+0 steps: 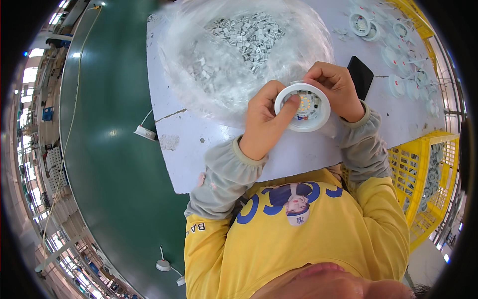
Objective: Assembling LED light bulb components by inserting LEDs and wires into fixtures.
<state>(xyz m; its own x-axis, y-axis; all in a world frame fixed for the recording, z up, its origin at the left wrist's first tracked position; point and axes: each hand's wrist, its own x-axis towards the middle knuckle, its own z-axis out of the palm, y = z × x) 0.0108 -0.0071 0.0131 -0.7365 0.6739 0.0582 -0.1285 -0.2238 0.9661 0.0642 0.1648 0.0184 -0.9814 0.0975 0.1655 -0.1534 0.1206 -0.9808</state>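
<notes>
A round white LED downlight is held over the near part of the table, its face turned up. Inside its ring is a circuit board with yellow LED dots and a few coloured wires. My left hand grips it from the left, with the thumb reaching over the rim onto the board. At the far right edge of the rim, my right hand has its fingers pinched together. Whatever lies between those fingertips is hidden. Just beyond both hands sits a clear plastic bag holding many small pale clip-like parts.
A black phone lies right of my right hand on the white table. Several similar downlights spread over the far right. A yellow crate full of parts stands at the right. Another lamp hangs by the table's left edge.
</notes>
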